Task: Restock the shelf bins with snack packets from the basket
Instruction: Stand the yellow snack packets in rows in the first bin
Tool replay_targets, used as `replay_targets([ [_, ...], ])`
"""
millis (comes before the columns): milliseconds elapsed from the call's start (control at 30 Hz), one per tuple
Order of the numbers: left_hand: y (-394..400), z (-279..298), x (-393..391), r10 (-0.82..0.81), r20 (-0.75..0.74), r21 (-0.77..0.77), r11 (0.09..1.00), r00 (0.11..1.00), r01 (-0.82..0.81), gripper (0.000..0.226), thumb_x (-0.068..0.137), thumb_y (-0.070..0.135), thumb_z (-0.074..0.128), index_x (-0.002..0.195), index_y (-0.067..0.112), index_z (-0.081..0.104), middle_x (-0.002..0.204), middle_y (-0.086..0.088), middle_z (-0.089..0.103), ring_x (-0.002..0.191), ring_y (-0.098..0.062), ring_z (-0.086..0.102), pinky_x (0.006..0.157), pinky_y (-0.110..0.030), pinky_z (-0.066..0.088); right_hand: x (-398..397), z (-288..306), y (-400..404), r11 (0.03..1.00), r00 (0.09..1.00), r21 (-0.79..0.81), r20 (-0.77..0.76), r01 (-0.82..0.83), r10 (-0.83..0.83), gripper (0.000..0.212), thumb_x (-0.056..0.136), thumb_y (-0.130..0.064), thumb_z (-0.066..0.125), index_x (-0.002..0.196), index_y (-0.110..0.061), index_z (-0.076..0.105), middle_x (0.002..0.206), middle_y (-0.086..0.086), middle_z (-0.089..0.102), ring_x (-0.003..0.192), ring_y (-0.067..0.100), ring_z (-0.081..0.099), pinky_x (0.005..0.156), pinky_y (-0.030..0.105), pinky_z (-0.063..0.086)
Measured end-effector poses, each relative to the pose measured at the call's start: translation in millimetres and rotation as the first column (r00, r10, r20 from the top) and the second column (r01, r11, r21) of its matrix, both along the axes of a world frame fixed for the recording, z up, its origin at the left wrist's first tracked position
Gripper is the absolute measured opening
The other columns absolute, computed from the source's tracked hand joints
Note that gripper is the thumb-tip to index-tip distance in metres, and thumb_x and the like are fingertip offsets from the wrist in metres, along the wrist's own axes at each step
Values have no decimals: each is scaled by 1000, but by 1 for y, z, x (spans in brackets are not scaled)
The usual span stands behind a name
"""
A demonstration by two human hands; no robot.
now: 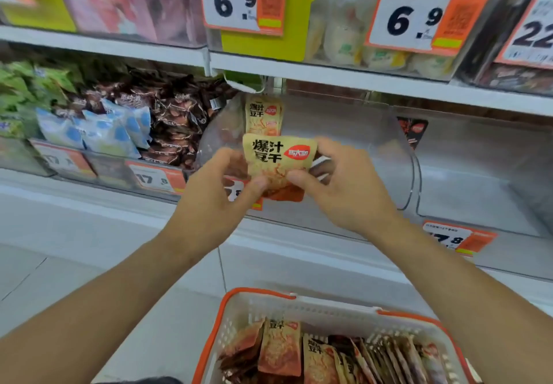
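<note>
At six o'clock the basket (254, 303) holds more packets. Centre frame, left hand (218, 186) and right hand (338, 186) pinch one snack packet (278, 156) before the clear bin (344, 132) (nearly empty); a loose pinch could drop it short.

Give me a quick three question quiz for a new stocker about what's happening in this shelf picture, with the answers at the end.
1. True or false: the yellow snack packet with black lettering is held by both the left hand and the right hand.
2. Where does the white plastic basket with orange rim sit? A. on the top shelf B. low in front of the person C. inside a bin
3. Fill in: the clear plastic shelf bin behind the held packet already has one matching packet standing at its ____ wall.

Key: 1 true; 2 B; 3 back
</note>
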State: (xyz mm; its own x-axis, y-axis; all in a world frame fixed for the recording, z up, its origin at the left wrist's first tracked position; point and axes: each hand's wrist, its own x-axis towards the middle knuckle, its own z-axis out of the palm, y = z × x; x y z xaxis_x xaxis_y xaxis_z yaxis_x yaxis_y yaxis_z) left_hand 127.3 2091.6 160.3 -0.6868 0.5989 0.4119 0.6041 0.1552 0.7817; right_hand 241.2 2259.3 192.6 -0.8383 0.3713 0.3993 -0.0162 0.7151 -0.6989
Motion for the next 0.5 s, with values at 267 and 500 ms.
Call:
replay_targets([
  [267, 4, -36, -46, 89, -415, -178, 968, 905, -177, 29, 81, 19, 81, 106, 13, 68, 104, 1, 62, 103, -22, 54, 89, -30, 39, -89, -22, 74, 977, 970, -14, 121, 215, -212, 20, 79, -21, 82, 93, -20, 67, 88, -3, 71, 80, 21, 70, 75, 48, 59],
  [500, 13, -47, -66, 131, -452, -55, 983, 882, -174, 26, 66, 21, 91, 82, 18, 71, 83, 5, 64, 82, -21, 60, 80, -35, 41, -167, -38, 84, 958, 914, 106, 287, 267, -287, 25, 81, -20, 81, 92, -16, 59, 100, 5, 70, 99, 21, 65, 72, 27, 44],
])
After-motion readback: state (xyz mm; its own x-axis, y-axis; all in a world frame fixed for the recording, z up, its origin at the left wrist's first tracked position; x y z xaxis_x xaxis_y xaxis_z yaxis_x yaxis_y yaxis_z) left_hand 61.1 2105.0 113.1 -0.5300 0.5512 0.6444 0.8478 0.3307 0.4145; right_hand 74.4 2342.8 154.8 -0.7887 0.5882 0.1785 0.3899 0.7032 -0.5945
